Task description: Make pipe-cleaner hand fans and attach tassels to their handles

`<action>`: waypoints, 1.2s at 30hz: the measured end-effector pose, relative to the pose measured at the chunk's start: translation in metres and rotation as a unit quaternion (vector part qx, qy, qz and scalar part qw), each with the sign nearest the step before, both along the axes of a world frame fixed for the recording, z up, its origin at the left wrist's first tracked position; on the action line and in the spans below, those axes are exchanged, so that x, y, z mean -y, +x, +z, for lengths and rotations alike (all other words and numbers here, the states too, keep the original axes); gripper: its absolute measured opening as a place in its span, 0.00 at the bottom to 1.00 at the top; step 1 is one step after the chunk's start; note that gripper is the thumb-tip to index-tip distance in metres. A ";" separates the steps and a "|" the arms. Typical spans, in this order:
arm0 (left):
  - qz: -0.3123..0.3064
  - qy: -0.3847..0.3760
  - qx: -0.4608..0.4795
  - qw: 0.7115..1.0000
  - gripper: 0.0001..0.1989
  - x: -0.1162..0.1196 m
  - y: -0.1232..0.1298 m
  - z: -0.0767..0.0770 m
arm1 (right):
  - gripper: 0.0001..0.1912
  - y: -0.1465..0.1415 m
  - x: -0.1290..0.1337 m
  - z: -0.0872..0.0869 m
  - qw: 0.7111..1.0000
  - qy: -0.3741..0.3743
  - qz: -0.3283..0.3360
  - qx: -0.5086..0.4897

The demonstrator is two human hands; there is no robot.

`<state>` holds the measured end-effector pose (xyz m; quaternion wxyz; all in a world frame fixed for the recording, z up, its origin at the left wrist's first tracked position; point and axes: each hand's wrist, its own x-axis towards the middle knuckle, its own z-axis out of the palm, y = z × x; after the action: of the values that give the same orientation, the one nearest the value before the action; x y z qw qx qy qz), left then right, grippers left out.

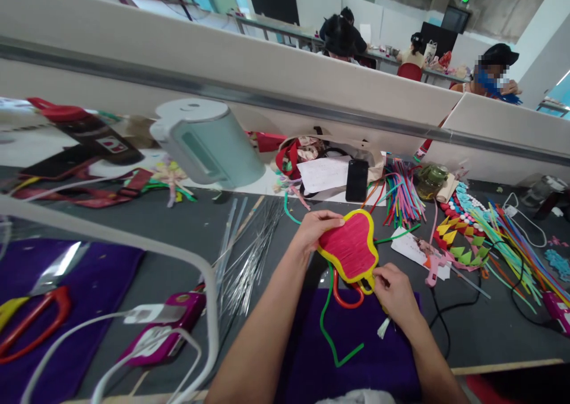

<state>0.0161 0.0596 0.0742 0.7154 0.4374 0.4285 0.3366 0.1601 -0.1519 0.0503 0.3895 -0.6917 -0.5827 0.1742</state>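
A pink craft panel (350,246) with a wavy yellow fuzzy pipe-cleaner border is held up over the table. My left hand (317,229) pinches its upper left edge between thumb and fingers. At its lower right, my right hand (396,291) has its fingers closed by the small yellow loop (367,283); the exact fingertip grip is hard to see. A white tassel-like tuft (383,328) hangs just below that hand. Behind the panel lie scissors with a red handle (350,304), partly hidden. A bent green pipe cleaner (328,333) rests on the purple cloth (351,374).
Thin silver wires (249,261) lie left of my arms. Further back stand a pale-green kettle (222,142) and a phone (357,180). Pipe-cleaner bundles (401,193) and a pink glue gun (433,267) are at right. A power strip (167,327) with white cables sits left.
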 end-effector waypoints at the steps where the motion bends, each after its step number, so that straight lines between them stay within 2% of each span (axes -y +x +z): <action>1: -0.002 0.002 -0.002 1.000 0.17 0.000 0.000 -0.001 | 0.13 0.000 0.000 -0.002 1.000 -0.005 0.002 -0.014; 8: 0.009 0.007 -0.012 1.000 0.17 -0.002 -0.004 -0.008 | 0.12 0.006 0.000 -0.020 0.990 -0.009 -0.024 -0.138; 16: 0.006 0.009 -0.010 1.000 0.16 0.000 -0.001 -0.016 | 0.13 0.002 -0.001 -0.024 0.992 -0.025 -0.024 -0.124; 22: 0.014 -0.014 -0.007 1.000 0.17 -0.005 -0.007 -0.022 | 0.09 0.007 -0.003 -0.024 0.975 -0.087 -0.036 -0.201; 28: 0.016 -0.032 0.008 0.999 0.18 -0.004 -0.010 -0.028 | 0.09 0.004 -0.003 -0.024 0.993 -0.019 -0.038 -0.108; 36: 0.010 -0.011 -0.008 1.000 0.18 0.000 -0.008 -0.026 | 0.10 0.003 -0.001 -0.019 0.995 -0.016 -0.024 -0.098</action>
<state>0.0080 0.0600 0.0484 0.7132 0.4279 0.4421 0.3358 0.1632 -0.1512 0.0309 0.4382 -0.6910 -0.5219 0.2409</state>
